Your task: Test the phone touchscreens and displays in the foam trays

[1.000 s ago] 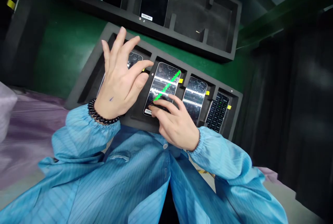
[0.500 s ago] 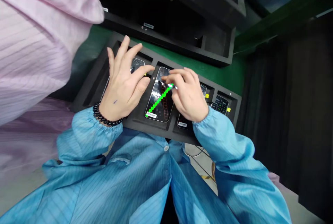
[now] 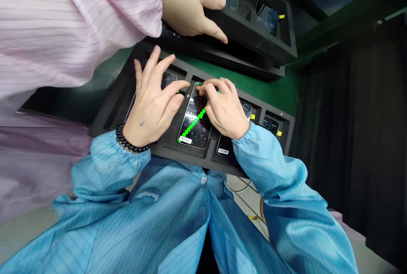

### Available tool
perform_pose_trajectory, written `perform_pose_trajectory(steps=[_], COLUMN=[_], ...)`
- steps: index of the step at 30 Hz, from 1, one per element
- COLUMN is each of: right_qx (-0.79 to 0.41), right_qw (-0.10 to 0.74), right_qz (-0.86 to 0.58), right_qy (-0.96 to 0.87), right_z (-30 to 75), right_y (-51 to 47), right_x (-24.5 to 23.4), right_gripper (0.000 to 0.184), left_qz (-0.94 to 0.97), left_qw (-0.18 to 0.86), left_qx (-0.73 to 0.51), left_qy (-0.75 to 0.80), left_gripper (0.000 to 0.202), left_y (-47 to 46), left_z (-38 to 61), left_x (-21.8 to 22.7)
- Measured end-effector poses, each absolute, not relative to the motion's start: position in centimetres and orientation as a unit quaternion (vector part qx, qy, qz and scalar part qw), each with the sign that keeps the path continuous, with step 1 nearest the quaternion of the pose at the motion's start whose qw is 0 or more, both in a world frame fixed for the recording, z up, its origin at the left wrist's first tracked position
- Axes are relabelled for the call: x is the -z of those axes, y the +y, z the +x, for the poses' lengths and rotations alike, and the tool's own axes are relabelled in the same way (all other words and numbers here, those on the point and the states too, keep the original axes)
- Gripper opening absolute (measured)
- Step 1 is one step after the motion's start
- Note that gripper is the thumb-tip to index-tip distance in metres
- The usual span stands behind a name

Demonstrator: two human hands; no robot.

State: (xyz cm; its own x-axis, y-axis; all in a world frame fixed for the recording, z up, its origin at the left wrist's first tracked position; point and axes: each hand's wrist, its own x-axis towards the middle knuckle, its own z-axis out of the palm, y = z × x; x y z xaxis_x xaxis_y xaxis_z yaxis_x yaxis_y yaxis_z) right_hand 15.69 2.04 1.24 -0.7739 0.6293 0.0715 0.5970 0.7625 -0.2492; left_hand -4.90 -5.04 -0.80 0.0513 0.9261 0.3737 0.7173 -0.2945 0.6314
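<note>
One wide pink sleeve (image 3: pixel 63 23) of a co-worker fills the upper left, and that person's hand (image 3: pixel 187 6) is spread over the near side of the far tray (image 3: pixel 288 32), a black foam tray with phones in its pockets. The person's own blue coat (image 3: pixel 165 223) takes up the lower part of the view. Between them, on the green bench top (image 3: pixel 273 89), lies the near tray (image 3: pixel 111 108), also black foam, with a row of phones set side by side in its slots.

The left hand (image 3: pixel 152 104) is open, fingers fanned and partly lifted. It hovers over the left phone (image 3: pixel 168 79), its thumb reaching toward the edge of the next slot, and it grips nothing. The right hand (image 3: pixel 224 110) has its fingers bent, with the fingertips (image 3: pixel 203 89) pressed on the far end of the middle phone (image 3: pixel 199 136). It holds nothing. That phone lies flat in its slot, screen up, with a bright green line (image 3: pixel 193 123) running slantwise across the glass.

The right wrist covers most of the third phone (image 3: pixel 226 146). A fourth phone (image 3: pixel 270 124) sits in the end slot, well apart from both hands. A dark bead bracelet (image 3: pixel 129 142) circles the left wrist, and a small yellow tab (image 3: pixel 253 117) shows beside the third phone.
</note>
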Motion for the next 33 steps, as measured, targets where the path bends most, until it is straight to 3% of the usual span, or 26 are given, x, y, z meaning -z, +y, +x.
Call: perform_pose_trajectory(steps=[6,20,33], right_qx=[-0.109,-0.124,-0.145], right_qw=[0.065,0.067,0.051], right_qz=[-0.315,-0.289,-0.279], right_qy=[-0.941,-0.947,-0.948], right_z=[16.7,19.0,20.5], right_y=[0.0,-4.8,-9.3], right_x=[-1.7,-2.7,-4.2], right_gripper=[0.029,0.043,0.035], left_qz=[0.67,0.633,0.645], left_qw=[0.116,0.115,0.076], left_qx=[-0.363,-0.357,-0.358], left_qy=[0.637,0.677,0.67], left_gripper=[0.044,0.028,0.027], left_y=[-5.1,-5.1,-5.0], left_z=[-4.9,-5.1,-5.4], left_x=[0.1,0.0,0.5])
